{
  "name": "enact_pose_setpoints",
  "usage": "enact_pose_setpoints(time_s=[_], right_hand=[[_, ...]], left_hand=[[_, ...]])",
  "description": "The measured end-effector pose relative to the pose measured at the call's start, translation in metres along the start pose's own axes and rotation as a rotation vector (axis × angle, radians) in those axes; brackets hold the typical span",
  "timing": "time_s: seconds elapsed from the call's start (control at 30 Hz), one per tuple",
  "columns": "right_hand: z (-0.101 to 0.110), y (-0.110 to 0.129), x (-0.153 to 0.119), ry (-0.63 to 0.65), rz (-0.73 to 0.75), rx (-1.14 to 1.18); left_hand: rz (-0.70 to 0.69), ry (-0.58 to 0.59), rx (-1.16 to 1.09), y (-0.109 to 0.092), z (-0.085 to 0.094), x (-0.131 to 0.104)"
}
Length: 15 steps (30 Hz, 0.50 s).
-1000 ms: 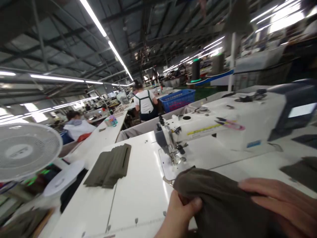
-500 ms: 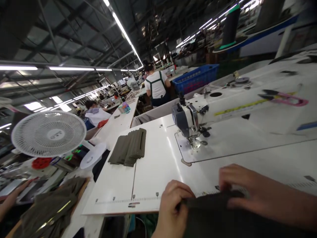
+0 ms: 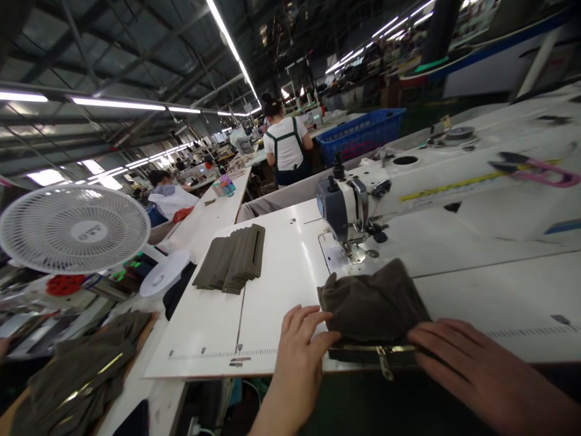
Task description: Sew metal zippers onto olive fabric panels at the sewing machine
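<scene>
Zippered pouch (image 3: 374, 303) sits at the table edge, 6 o'clock of the sewing machine's needle area (image 3: 356, 251), zipper (image 3: 399, 349) toward me, likely for easy handling. My left hand (image 3: 299, 339), thumb and fingers narrowly apart, touches its 8 o'clock corner, my right hand (image 3: 458, 357) lies flattish over its 4 o'clock corner, probably steadying it; can't tell if either pinches. Fabric stack (image 3: 231, 257) at 10 o'clock, presumably parked clear.
</scene>
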State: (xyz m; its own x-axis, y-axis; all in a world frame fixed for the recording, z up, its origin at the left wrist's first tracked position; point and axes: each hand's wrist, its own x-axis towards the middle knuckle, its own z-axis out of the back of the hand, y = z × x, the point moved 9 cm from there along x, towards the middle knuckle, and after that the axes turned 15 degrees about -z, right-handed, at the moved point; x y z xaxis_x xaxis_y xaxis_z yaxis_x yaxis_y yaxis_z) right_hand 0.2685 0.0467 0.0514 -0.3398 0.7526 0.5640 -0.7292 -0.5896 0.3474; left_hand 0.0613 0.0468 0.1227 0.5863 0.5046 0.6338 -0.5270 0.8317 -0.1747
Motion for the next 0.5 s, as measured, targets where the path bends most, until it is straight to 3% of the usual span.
enact_pose_setpoints(time_s=[0.03,0.1,0.2,0.37,0.43,0.5], right_hand=[[-0.002,0.008,0.008,0.010,0.040,-0.009],[-0.002,0.013,0.021,0.011,0.060,-0.002],[0.000,0.000,0.035,-0.026,-0.019,0.023],[-0.017,0.003,0.040,0.053,0.026,-0.013],[-0.010,0.011,0.042,-0.003,0.053,-0.044],[0.007,0.021,0.043,-0.094,0.109,-0.084]], left_hand=[[0.021,0.071,-0.005,0.004,-0.009,-0.004],[0.048,0.108,-0.057,0.006,-0.018,-0.008],[0.095,0.098,-0.114,0.007,-0.031,-0.001],[0.102,0.266,-0.052,0.022,-0.072,0.011],[0.044,0.301,-0.013,0.022,-0.076,0.015],[-0.028,0.272,0.045,0.013,-0.065,0.022]])
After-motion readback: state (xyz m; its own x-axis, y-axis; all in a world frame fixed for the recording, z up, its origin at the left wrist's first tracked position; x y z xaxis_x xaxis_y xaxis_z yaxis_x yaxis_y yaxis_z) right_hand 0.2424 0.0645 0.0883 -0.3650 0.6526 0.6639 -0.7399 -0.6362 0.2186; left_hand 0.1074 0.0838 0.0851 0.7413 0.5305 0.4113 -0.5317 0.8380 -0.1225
